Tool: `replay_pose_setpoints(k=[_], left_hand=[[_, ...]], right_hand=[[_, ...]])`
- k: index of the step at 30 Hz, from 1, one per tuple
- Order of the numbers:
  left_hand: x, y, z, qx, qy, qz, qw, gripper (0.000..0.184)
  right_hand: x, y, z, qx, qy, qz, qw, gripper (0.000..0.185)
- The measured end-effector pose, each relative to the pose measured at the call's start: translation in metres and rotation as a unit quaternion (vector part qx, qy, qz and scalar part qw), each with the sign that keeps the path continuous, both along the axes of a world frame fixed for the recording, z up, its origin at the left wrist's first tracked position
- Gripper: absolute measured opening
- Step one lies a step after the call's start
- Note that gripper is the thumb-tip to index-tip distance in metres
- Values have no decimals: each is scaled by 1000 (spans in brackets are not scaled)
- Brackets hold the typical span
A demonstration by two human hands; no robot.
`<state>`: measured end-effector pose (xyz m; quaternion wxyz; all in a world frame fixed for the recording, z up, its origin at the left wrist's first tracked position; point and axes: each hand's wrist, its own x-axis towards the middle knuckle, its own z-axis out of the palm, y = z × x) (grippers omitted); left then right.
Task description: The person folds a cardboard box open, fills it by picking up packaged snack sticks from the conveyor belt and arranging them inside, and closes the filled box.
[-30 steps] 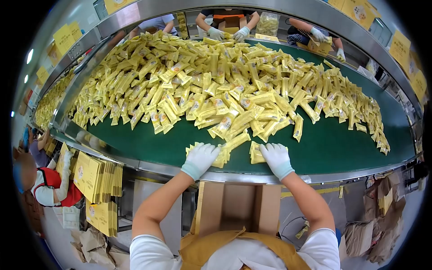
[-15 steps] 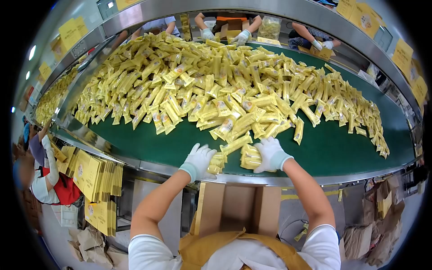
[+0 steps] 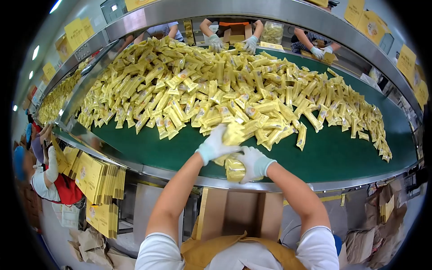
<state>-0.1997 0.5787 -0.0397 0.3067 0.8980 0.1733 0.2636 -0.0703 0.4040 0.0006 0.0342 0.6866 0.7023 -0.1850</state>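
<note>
My left hand (image 3: 217, 143), in a white glove, is at the front edge of the heap, its fingers closed on a blurred yellow packet (image 3: 234, 133). Close to the belt's front rim, my gloved right hand (image 3: 254, 163) grips a small bundle of slim yellow packets (image 3: 235, 169) from its right side. The bundle's left end lies under my left wrist. Beyond both hands rises a large heap of the same glossy yellow packets (image 3: 180, 94) on the green conveyor belt (image 3: 297, 162).
An open cardboard box (image 3: 240, 211) stands below the metal rim (image 3: 216, 182), before my body. Flat yellow cartons (image 3: 96, 177) are stacked at left. Across the belt, co-workers' gloved hands (image 3: 250, 44) are at the heap's far side. Brown paper (image 3: 360, 243) lies at lower right.
My left hand has moved up and right from the rim to the heap and closed on a packet. My right hand has shifted left and slightly nearer with the bundle.
</note>
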Motion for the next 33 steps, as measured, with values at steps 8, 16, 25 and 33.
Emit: replay_pose_setpoints(k=[8, 16, 25, 33], left_hand=[[42, -7, 37, -85, 297, -8, 951, 115], [-52, -48, 33, 173, 358, -30, 917, 112], [-54, -47, 18, 168, 422, 19, 891, 127], [-93, -36, 13, -256, -17, -22, 966, 113]], right_hand=[[43, -79, -18, 59, -45, -59, 996, 98], [57, -131, -30, 184, -60, -172, 966, 91], [43, -128, 3, 112, 92, -330, 933, 113], [-64, -148, 120, 75, 54, 0, 996, 100]])
